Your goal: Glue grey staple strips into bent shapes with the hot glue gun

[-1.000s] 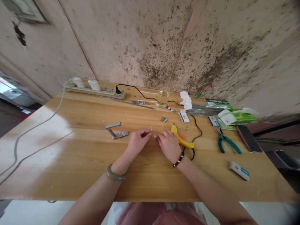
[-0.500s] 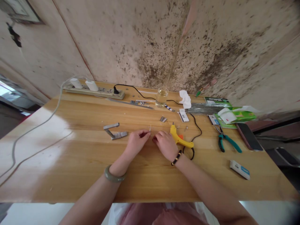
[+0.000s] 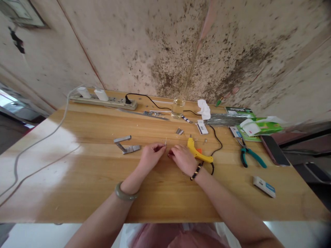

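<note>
My left hand (image 3: 152, 154) pinches a thin, pale stick-like piece (image 3: 166, 140) that points upward from the fingertips; its exact kind is too small to make out. Just to the right, my right hand (image 3: 182, 156) has its fingers curled together at the fingertips, and whatever they may hold is hidden. A yellow hot glue gun (image 3: 198, 153) lies right beside my right hand, nozzle toward the wall. To the left of my left hand, grey staple-like strips (image 3: 131, 149) rest on the wooden table, one joined into an angled shape.
Green-handled pliers (image 3: 250, 156), a phone (image 3: 275, 151) and a small box (image 3: 264, 186) lie at the right. A glass of yellowish liquid (image 3: 178, 108) stands near the wall. A power strip (image 3: 113, 102) sits at the back left; bundled wire (image 3: 224, 119) lies at the back right.
My right wrist has turned very slightly, with the fingertips still close to my left hand. The left hand keeps its pinch on the thin piece.
</note>
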Demonstrator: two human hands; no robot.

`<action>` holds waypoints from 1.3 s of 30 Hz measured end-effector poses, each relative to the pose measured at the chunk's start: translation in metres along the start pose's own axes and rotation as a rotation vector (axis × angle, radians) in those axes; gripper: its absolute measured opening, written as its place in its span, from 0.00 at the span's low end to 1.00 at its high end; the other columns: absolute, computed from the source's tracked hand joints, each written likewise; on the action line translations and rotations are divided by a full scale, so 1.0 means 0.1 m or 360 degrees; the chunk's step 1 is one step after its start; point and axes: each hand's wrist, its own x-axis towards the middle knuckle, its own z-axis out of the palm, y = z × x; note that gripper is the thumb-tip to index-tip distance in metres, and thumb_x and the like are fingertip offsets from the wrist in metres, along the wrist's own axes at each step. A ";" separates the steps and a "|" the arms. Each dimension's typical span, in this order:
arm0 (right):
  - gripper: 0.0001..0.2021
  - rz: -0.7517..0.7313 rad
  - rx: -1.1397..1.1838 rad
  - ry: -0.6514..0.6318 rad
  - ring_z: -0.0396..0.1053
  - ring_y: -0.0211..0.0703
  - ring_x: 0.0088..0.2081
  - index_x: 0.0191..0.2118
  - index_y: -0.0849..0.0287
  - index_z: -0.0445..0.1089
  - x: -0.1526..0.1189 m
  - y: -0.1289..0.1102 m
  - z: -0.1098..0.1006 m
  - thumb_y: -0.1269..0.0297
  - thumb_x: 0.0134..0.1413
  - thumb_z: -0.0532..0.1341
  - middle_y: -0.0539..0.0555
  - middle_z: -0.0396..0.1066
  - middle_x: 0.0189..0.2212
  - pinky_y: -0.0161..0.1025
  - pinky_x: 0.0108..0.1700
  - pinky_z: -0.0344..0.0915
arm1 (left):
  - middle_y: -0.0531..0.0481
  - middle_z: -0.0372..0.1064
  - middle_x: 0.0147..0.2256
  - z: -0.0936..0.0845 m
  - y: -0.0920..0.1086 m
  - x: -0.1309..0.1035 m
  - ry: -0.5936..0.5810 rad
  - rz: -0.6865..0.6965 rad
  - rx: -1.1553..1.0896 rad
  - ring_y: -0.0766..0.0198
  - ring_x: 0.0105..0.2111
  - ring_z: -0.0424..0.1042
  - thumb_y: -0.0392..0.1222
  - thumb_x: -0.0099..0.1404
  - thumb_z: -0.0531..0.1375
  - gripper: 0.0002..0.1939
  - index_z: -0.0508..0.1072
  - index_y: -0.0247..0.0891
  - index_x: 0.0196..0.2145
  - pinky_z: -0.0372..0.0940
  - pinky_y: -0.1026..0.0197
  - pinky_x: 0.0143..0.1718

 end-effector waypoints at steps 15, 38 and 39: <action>0.08 -0.0270 -0.0235 -0.0044 0.60 0.49 0.39 0.31 0.60 0.71 -0.45 -0.38 -0.08 0.71 0.58 0.56 0.57 0.66 0.32 0.45 0.38 0.57 | 0.49 0.75 0.28 -0.02 -0.08 0.03 0.0017 -0.0009 0.0006 0.65 0.27 0.70 0.46 0.55 0.60 0.11 0.77 0.36 0.31 0.63 0.64 0.29; 0.08 -0.0206 0.0644 0.0607 0.70 0.39 0.33 0.36 0.56 0.68 -1.72 -0.28 0.13 0.64 0.63 0.52 0.51 0.74 0.30 0.38 0.39 0.66 | 0.50 0.73 0.24 0.02 -0.05 -0.03 -0.0031 -0.0007 -0.0084 0.67 0.23 0.67 0.46 0.53 0.61 0.12 0.77 0.34 0.29 0.60 0.66 0.24; 0.08 -0.0144 0.0724 0.0618 0.71 0.39 0.33 0.36 0.56 0.69 -1.63 -0.26 0.09 0.62 0.62 0.53 0.51 0.74 0.30 0.38 0.37 0.66 | 0.50 0.73 0.24 0.02 -0.04 -0.03 -0.0041 -0.0012 -0.0091 0.67 0.23 0.67 0.46 0.52 0.61 0.12 0.77 0.34 0.29 0.60 0.66 0.24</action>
